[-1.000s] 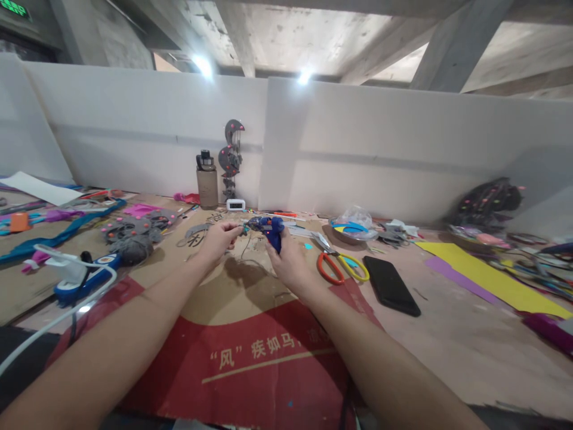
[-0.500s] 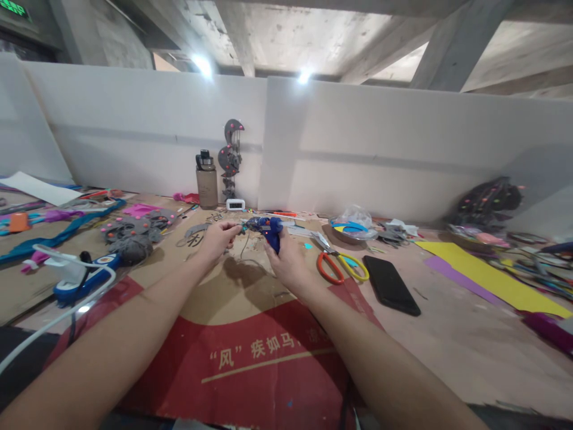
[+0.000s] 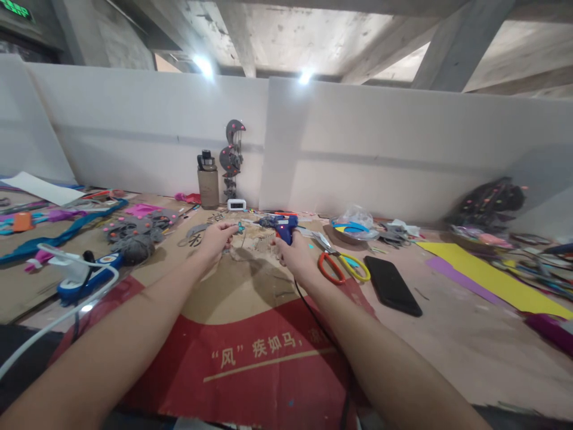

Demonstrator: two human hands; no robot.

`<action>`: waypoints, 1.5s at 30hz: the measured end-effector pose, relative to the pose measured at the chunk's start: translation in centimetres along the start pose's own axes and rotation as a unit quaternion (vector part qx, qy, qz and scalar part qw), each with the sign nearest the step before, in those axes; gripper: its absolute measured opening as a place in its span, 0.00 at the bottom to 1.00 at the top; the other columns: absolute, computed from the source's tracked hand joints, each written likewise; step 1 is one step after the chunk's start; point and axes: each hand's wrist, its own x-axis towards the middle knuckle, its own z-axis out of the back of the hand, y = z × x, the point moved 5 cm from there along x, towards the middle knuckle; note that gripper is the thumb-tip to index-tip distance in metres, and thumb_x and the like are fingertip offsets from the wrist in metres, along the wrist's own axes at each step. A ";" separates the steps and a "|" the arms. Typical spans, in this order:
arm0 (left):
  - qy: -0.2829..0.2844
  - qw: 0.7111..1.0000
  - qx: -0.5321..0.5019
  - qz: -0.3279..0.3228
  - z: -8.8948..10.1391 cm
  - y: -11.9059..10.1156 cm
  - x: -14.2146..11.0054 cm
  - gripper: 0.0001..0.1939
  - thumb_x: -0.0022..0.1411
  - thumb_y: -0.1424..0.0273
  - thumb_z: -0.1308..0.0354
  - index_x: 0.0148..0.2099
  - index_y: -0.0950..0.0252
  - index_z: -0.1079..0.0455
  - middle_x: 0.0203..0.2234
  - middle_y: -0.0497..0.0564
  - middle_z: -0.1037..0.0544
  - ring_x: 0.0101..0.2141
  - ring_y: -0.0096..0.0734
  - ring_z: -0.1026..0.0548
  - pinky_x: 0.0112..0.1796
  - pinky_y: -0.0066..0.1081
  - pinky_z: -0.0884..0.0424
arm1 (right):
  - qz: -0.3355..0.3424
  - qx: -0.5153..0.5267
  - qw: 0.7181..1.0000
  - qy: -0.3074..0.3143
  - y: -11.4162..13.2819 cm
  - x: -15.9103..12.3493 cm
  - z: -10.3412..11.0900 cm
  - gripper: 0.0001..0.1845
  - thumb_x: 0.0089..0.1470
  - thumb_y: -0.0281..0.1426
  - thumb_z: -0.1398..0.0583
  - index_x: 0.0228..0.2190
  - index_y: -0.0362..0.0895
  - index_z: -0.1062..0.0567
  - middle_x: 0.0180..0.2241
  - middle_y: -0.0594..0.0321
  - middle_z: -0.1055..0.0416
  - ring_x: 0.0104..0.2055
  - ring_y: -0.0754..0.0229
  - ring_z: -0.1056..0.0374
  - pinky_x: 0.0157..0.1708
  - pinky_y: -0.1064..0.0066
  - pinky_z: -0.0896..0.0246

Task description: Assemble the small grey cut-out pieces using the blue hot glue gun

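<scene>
My right hand is wrapped round the handle of a blue hot glue gun, its nozzle pointing left. A black cord runs down from the gun beneath my right forearm. My left hand pinches a small teal piece between thumb and fingertips; its exact kind is too small to make out. A gap separates the nozzle from the piece. Both hands are above a cardboard sheet with a red printed part. Behind my left hand lies a grey curved strip.
Scissors with red and yellow handles and a black phone lie to the right. A bottle and small white clock stand at the back. On the left are a power strip and grey yarn.
My right hand has drawn the glue gun rightward, away from the small teal piece. My left hand has shifted slightly left and still pinches it.
</scene>
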 end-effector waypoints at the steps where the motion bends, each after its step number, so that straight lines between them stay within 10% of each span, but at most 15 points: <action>1: 0.000 1.000 -0.004 0.002 0.0 0.1 0.1 0.13 0.41 0.67 0.35 0.28 0.68 0.32 0.14 0.42 0.38 0.14 0.16 0.45 0.15 0.21 0.55 | -0.044 0.023 0.999 0.022 -1.0 0.2 -0.3 0.12 0.54 0.32 0.49 0.40 0.43 0.35 0.28 0.61 0.28 0.22 0.63 0.35 0.21 0.72 0.39; 6: 0.033 0.999 0.003 -0.012 -0.5 0.5 0.1 0.15 0.43 0.65 0.35 0.33 0.68 0.29 0.16 0.42 0.36 0.15 0.16 0.44 0.15 0.21 0.53 | -0.169 -0.017 0.979 0.116 -3.9 0.3 -0.8 0.06 0.50 0.30 0.46 0.31 0.41 0.32 0.22 0.60 0.30 0.21 0.61 0.34 0.23 0.70 0.39; 13: 0.065 0.997 0.015 -0.031 -1.8 0.2 -0.7 0.14 0.43 0.64 0.35 0.31 0.68 0.30 0.15 0.42 0.38 0.15 0.17 0.45 0.16 0.22 0.51 | -0.014 -0.265 0.964 -0.023 -0.9 0.2 2.4 0.11 0.47 0.35 0.41 0.29 0.38 0.31 0.38 0.41 0.32 0.46 0.45 0.38 0.47 0.53 0.45; 19: 0.070 0.987 0.119 -0.087 -2.4 -0.4 -1.5 0.15 0.46 0.61 0.38 0.34 0.67 0.28 0.21 0.46 0.30 0.18 0.20 0.39 0.19 0.24 0.43 | -0.049 0.100 0.994 0.006 0.6 -0.1 -0.2 0.14 0.47 0.39 0.42 0.34 0.43 0.36 0.34 0.60 0.33 0.36 0.60 0.36 0.39 0.65 0.40; 26: 0.062 0.951 0.230 -0.198 -4.2 -3.2 -4.2 0.11 0.50 0.64 0.42 0.32 0.66 0.27 0.25 0.50 0.24 0.26 0.27 0.31 0.30 0.28 0.36 | -0.171 0.442 0.873 0.114 0.7 -1.6 -4.1 0.24 0.40 0.30 0.38 0.39 0.47 0.43 0.27 0.71 0.34 0.27 0.65 0.34 0.34 0.68 0.38; 33: 0.066 0.961 0.217 -0.159 -3.8 -2.1 -3.5 0.13 0.51 0.63 0.43 0.34 0.68 0.27 0.22 0.47 0.29 0.21 0.23 0.37 0.23 0.25 0.41 | 0.000 0.135 0.991 0.002 1.6 -0.8 -0.6 0.02 0.49 0.27 0.45 0.28 0.43 0.33 0.29 0.64 0.34 0.32 0.62 0.38 0.36 0.67 0.41; 45: 0.108 0.953 0.259 -0.118 -4.7 -2.2 -4.5 0.14 0.50 0.61 0.43 0.33 0.67 0.28 0.20 0.46 0.29 0.18 0.21 0.38 0.20 0.25 0.42 | 0.139 -0.031 0.990 -0.004 2.6 -0.7 0.8 0.07 0.55 0.28 0.47 0.27 0.43 0.31 0.32 0.59 0.34 0.37 0.59 0.38 0.39 0.69 0.43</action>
